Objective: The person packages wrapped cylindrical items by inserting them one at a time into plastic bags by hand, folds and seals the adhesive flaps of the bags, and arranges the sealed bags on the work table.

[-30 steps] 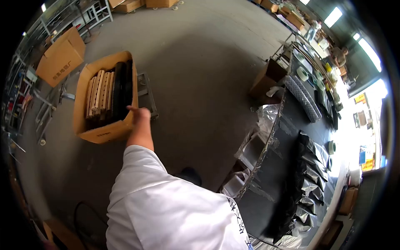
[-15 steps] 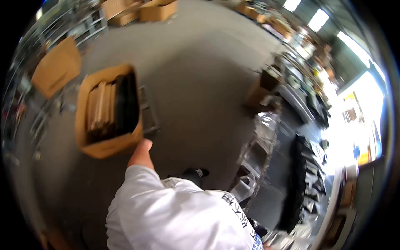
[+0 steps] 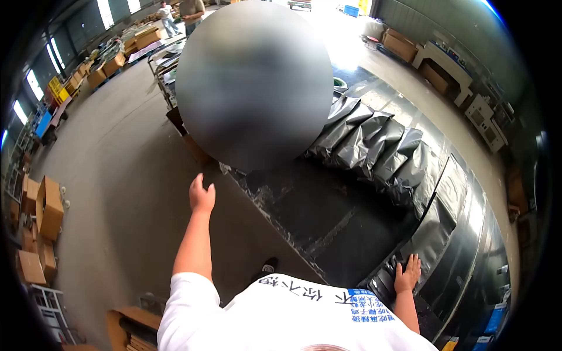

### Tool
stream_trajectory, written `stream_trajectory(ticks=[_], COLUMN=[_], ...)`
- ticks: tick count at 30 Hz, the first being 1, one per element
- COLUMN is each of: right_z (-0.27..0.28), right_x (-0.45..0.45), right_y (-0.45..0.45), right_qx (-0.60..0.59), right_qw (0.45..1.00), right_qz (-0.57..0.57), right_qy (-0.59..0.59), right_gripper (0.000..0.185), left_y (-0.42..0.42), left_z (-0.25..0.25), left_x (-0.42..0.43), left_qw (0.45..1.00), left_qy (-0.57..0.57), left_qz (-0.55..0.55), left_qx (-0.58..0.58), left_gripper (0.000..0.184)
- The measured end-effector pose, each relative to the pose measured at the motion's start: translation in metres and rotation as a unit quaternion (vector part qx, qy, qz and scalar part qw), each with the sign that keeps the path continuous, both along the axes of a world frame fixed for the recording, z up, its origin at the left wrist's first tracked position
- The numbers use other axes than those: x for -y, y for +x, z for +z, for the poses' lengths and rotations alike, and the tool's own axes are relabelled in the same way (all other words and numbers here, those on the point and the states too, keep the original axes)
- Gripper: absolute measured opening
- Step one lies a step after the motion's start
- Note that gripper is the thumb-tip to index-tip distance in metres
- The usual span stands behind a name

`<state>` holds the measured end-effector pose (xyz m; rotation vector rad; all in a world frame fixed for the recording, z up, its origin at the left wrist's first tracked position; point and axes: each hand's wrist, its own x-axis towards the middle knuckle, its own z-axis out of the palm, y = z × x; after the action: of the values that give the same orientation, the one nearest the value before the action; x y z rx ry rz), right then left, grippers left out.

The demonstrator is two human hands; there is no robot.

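Observation:
My left hand [image 3: 202,195] hangs over the floor left of the dark table [image 3: 304,216], thumb and fingers apart, with nothing in it. On the right, my right hand [image 3: 408,274] lies with fingers stretched on a black plastic-wrapped bundle [image 3: 430,240] along the table. Beyond it, a row of crumpled black plastic bags [image 3: 374,146] stretches across the tabletop. A large blurred round patch hides the far left part of the table.
At the bottom left stands an open carton [image 3: 120,330] holding wooden strips and a black roll. More cartons [image 3: 50,207] are at the far left. Two people [image 3: 170,19] are in the far background. A white machine [image 3: 486,120] stands at the right.
The view has swung right towards the table. My left hand has come away from the carton, which now shows at the bottom left. My right hand has come into view on the black plastic.

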<state>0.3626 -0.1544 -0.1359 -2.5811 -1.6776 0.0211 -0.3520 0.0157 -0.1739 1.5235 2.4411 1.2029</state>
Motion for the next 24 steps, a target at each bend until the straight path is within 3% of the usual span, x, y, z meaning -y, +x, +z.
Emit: stream_trajectory(ticks=[3,7,9,13,17,19,20,22,24], right_z=[-0.003,-0.004,-0.002,0.006,0.018,0.032,0.034,0.031,0.025], right_x=[0.0,-0.002,0.001,-0.003,-0.014,-0.026,-0.028,-0.02,-0.011], right_y=[0.003,0.002,0.003,-0.005,-0.017,-0.031,-0.032,-0.025,-0.019], right_qx=[0.011,0.028,0.035,0.036,0.02,0.011,0.008,0.019,0.02], right_qw=[1.0,0.999,0.999,0.999,0.999,1.0,1.0,0.999,0.999], right_qz=[0.011,0.028,0.035,0.037,0.021,-0.006,-0.017,-0.009,-0.023], right_qy=[0.006,0.012,0.012,0.009,0.018,0.015,0.017,0.031,0.022], right_gripper=[0.069,0.07,0.07,0.07,0.068,0.068,0.069,0.067,0.067], left_y=[-0.012,-0.042,-0.053,-0.061,-0.042,-0.058,-0.045,-0.089,-0.089], left_z=[0.045,0.079,0.082,0.076,0.108,0.099,0.109,0.066,0.065], left_x=[-0.132,-0.254,-0.285,-0.299,-0.292,-0.284,-0.278,-0.29,-0.29], left_qw=[0.982,0.945,0.927,0.903,0.865,0.864,0.861,0.9,0.892], left_qy=[0.066,-0.245,-0.305,-0.378,-0.365,-0.294,-0.339,-0.348,-0.371], left_qz=[-0.088,-0.008,0.037,0.079,0.058,0.016,0.018,-0.019,-0.05], left_qx=[-0.156,-0.216,-0.215,-0.191,-0.34,-0.408,-0.378,-0.262,-0.253], left_gripper=[0.064,0.071,0.071,0.079,0.072,0.089,0.091,0.095,0.091])
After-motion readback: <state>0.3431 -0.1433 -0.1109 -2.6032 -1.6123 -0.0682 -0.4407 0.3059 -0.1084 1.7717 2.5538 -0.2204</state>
